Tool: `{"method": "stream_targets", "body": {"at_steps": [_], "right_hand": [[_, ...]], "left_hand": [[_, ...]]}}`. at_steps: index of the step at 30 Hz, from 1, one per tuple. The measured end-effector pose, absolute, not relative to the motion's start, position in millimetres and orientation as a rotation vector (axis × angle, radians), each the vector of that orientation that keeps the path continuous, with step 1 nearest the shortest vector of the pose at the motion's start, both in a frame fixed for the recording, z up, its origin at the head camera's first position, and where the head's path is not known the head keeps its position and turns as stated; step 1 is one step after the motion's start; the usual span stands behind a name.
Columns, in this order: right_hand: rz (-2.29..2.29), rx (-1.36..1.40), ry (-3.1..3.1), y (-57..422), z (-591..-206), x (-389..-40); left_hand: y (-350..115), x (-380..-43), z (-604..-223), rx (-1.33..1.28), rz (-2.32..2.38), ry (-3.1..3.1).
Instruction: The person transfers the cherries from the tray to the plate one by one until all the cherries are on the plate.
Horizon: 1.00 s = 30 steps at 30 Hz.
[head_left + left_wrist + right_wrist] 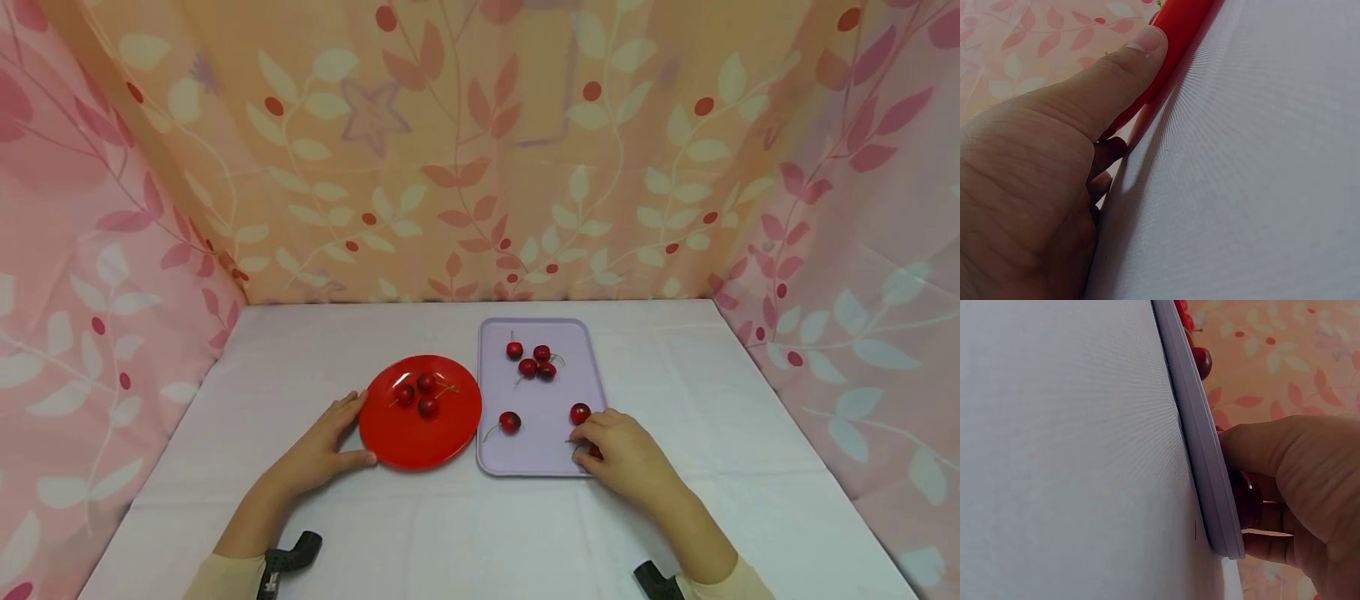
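Observation:
My left hand [326,446] rests at the left rim of a red plate [420,446], thumb and fingers spread apart. In the left wrist view the thumb [1119,72] touches the plate's edge. Three stemmed cherries [428,407] lie together on the plate. At the near right corner of a lilac tray [525,458], my right hand [626,458] curls its fingers round a dark cherry [1246,500], which is mostly hidden in the head view. Just beyond those fingers sits another cherry [580,413].
A cluster of cherries [528,368] lies on the far part of the tray, and a single cherry [510,422] near its left side. Plate and tray stand side by side on a white cloth [420,533]. Patterned curtains [465,167] enclose the table at the back and sides.

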State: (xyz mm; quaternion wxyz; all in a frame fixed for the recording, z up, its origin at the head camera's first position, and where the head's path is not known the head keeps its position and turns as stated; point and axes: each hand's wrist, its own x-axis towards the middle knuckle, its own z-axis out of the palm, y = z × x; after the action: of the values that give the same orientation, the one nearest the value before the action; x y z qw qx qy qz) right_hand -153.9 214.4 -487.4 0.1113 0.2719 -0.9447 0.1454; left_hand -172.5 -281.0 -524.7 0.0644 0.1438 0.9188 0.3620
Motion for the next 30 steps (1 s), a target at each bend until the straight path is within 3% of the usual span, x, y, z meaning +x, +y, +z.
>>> {"method": "stream_targets", "body": {"at_steps": [30], "right_hand": [[0.567,0.809,-2.650,224.1,-474.7,-156.6]], "left_hand": [[-281.2,-171.8,-526.1,0.430,1.089,2.770]]}}
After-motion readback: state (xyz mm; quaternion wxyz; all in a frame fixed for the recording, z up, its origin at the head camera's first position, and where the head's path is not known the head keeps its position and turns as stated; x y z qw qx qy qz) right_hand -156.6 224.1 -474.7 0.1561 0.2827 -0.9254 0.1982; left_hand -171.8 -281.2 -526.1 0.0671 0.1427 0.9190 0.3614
